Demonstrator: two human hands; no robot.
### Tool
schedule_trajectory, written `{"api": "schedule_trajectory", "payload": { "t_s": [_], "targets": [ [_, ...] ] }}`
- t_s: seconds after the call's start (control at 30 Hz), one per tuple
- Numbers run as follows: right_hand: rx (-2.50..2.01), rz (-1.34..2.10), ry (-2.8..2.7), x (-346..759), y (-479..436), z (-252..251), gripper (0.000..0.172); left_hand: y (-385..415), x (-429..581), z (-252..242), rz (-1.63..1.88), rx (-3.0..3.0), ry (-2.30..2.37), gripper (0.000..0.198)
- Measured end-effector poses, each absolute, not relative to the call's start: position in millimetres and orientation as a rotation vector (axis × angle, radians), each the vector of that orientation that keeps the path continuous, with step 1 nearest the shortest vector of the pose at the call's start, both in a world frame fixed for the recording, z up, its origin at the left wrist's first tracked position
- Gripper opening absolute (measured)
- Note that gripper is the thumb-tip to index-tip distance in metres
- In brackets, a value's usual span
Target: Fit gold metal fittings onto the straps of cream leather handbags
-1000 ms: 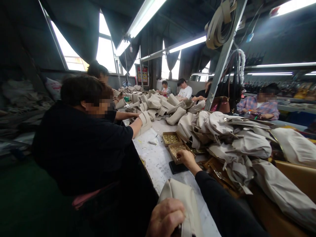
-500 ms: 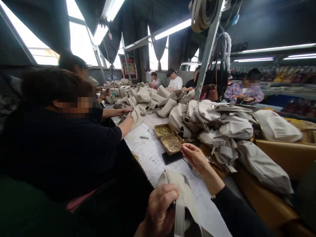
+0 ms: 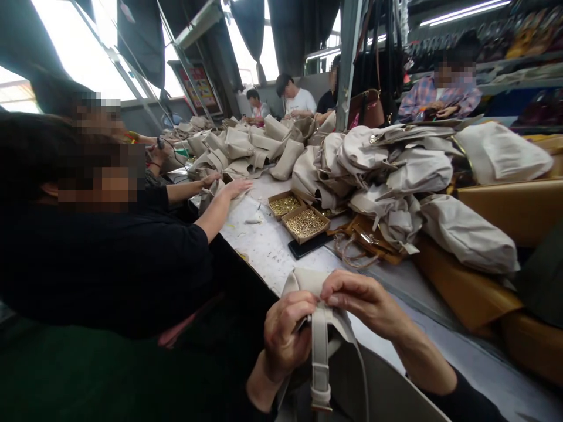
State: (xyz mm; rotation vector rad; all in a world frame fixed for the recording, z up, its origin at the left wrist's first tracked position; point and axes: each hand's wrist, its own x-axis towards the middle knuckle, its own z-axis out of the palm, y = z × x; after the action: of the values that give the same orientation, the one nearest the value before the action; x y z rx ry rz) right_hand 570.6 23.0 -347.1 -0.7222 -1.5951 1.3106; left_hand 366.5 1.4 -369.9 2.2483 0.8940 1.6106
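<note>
A beige bag is in front of me, its inside facing up at the lower edge of the view. Down its middle runs a narrow beige strap with a metal buckle at the low end. My left hand is closed around the bag's edge, left of the strap. At the strap's top, my right hand is closed in a pinch against the bag, near my left fingertips. Whatever is between its fingers is too small to make out. Beyond my hands, a cardboard box holds small gold-coloured metal parts.
A second box of gold parts adjoins the first, and a black phone lies by them. Piled beige bags cover the table's right and far side. A brown bag lies below the pile. At left, a co-worker handles beige material.
My right hand has come back from the box of gold parts to the bag's strap. My left hand still grips the bag. The view has tilted down, and the co-worker's hands have shifted.
</note>
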Motion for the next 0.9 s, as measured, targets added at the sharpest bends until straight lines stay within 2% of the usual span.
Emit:
{"api": "schedule_trajectory", "payload": {
  "t_s": [0.33, 0.9],
  "targets": [
    [-0.722, 1.234, -1.784, 576, 26, -343, 0.028, 2, 373, -370, 1.579, 2.274, 0.855, 0.018],
    [-0.744, 1.150, -1.980, 576, 29, -334, 0.026, 0, 373, -372, 1.634, 2.195, 0.837, 0.025]
  ]
}}
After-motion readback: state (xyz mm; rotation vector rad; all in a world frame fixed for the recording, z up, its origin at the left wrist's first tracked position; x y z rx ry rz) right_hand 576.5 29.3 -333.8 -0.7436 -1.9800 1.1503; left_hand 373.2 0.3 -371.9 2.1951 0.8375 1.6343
